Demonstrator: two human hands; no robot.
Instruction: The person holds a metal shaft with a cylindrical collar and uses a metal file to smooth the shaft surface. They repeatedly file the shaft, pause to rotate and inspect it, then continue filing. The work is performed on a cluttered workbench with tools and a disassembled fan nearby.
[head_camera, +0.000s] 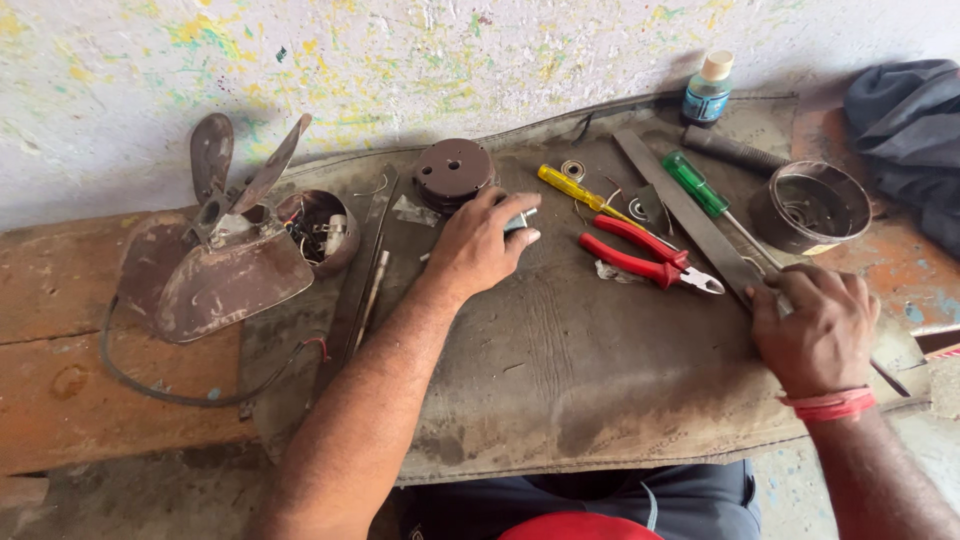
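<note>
My left hand (478, 246) rests on the grey mat (560, 370) with its fingers closed on a small metal part (522, 221), just in front of a round brown motor cover (452, 172). At the mat's right edge my right hand (818, 328) grips the near end of a long flat metal file (680, 207) that runs diagonally away from me. Red-handled pliers (640, 256) lie between the two hands. Beside them are a yellow-handled screwdriver (575, 187) and a green-handled screwdriver (700, 186).
A brown fan with blades and an open housing (230, 250) lies at the left, its cable (170, 395) looping over the wooden bench (60, 380). A round metal casing (810, 206), a small blue bottle (709, 90) and dark cloth (910, 120) sit at the right.
</note>
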